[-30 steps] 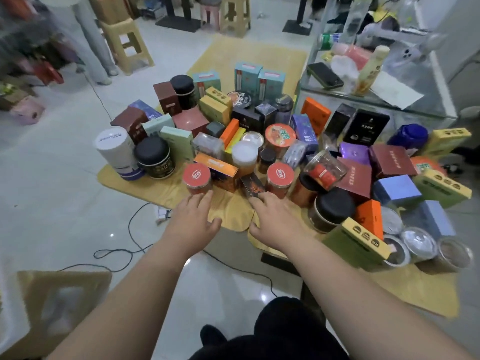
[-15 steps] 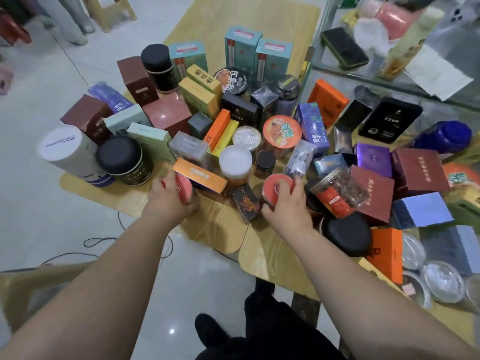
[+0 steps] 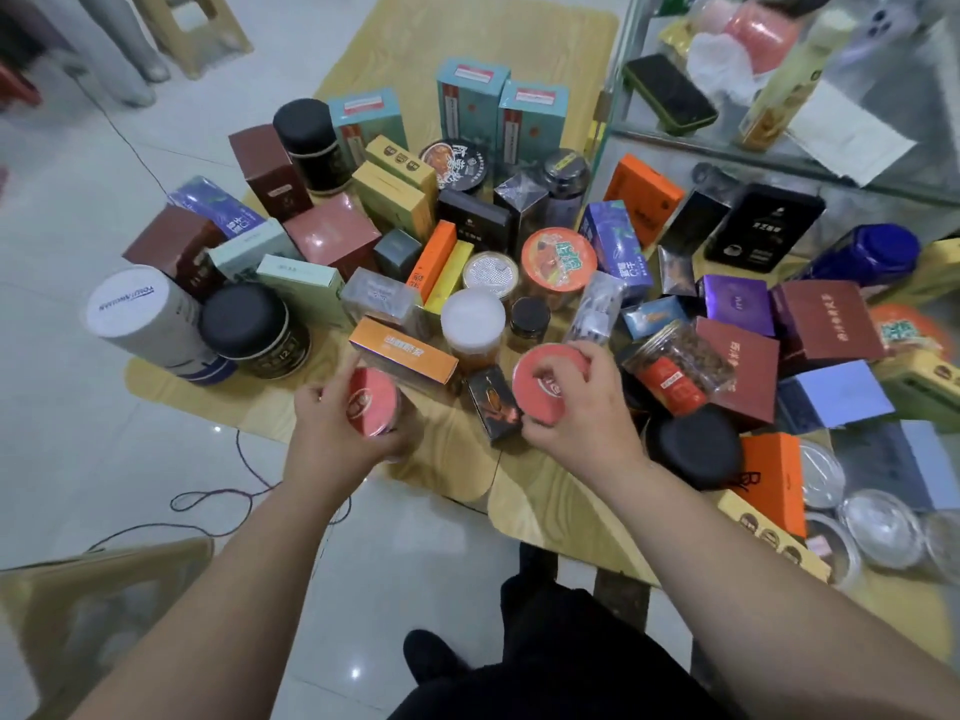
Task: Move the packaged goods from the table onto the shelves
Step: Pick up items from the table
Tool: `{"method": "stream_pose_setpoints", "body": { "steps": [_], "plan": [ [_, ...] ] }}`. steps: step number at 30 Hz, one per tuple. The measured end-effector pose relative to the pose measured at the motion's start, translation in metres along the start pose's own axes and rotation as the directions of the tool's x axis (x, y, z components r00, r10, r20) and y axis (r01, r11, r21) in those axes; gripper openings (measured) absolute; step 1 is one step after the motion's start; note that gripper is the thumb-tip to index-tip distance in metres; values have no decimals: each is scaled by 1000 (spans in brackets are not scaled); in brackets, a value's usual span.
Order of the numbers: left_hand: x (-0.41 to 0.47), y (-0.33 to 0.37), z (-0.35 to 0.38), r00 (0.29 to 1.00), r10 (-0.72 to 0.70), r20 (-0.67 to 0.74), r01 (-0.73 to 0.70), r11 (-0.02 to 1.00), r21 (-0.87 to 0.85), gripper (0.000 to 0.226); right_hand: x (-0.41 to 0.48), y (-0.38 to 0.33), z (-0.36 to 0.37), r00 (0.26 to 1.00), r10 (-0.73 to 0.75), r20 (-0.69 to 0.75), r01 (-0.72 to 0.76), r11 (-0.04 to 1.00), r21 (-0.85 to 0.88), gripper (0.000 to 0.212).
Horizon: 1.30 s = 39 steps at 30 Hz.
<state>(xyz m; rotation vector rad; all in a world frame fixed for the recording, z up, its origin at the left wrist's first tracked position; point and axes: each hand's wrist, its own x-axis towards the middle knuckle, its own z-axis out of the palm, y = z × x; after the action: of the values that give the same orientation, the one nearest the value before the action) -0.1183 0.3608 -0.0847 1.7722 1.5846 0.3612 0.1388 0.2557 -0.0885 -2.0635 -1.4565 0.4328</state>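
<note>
Far left: a white tub [image 3: 137, 314] and a black-lid tin [image 3: 244, 327] are standing near the left edge of the counter [image 3: 176, 379], with no hand on them.
Left hand: the left hand [image 3: 332, 439] is gripping the left jar [image 3: 371, 402], its fingers curling round the side. The red lid is tipping toward the right, near the front edge of the counter. I cannot tell whether the jar is clear of the surface.
Middle: an orange box [image 3: 402, 353] is lying just behind the left jar.
Right hand: the right hand [image 3: 582, 418] is clamping the right jar [image 3: 543, 384], pinching round its red lid, which is tilting up toward the camera.
Right: a clear jar [image 3: 675, 366] is leaning just beside that hand, with boxes and tins crowding around it.
Far right: a glass case [image 3: 779, 163] is showing; I cannot tell whether it is the shelves.
Progress: this is looking like the very start. Two jars are being taken and nearly all the goods are waiting on the counter.
</note>
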Motion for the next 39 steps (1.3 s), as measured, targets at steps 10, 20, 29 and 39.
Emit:
{"method": "stream_pose_setpoints", "body": {
  "steps": [10, 20, 29, 39],
  "plan": [
    [-56, 39, -58, 965, 13, 260, 221, 486, -846, 65, -4, -111, -32, 924, 40, 380, -359, 436, 825, 69],
    [-117, 1, -122, 980, -142, 137, 174, 298, -938, 56, 2, -188, 11, 738, -92, 668, -585, 405, 702, 63],
    [-246, -48, -133, 820, -544, -179, -189, 37, -981, 84, -43, -278, 60, 271, -546, 792, -611, 538, 580, 34],
    [-465, -36, -55, 317, -873, -370, -527, 162, -834, 79, -223, -319, 69, -348, -583, 734, -490, 781, 388, 36]
  ]
}}
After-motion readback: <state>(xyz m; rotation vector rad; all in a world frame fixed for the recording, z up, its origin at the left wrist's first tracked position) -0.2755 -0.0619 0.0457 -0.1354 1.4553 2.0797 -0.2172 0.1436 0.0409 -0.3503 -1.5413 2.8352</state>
